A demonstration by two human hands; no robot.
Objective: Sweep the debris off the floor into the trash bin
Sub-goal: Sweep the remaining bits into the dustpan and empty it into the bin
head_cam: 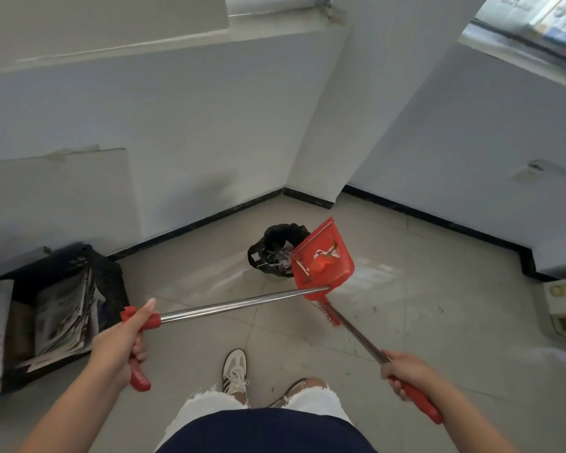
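Our left hand (125,341) is curled tight around the red grip of the dustpan (340,268), thumb laid forward along the top, and the steel pole runs from it far out ahead and to the right. At the pole's far end the red pan is lifted off the floor (190,266) and tipped on edge, its mouth turned towards the trash bin (285,228), which stands well ahead of both hands and just left of the pan, lined with a black bag and already holding crumpled scraps. A few pieces of debris (332,251) cling inside the pan. Our right hand (406,374) grips the broom (360,336) where its red handle meets the metal shaft; the shaft slants forward and leftward from that hand, and the red bristle head sits right beneath the pan's back edge. Left of our left hand stands a black crate (111,279) stuffed with papers. Between our hands, lower down, a white sneaker (236,371) is planted on the tiles.
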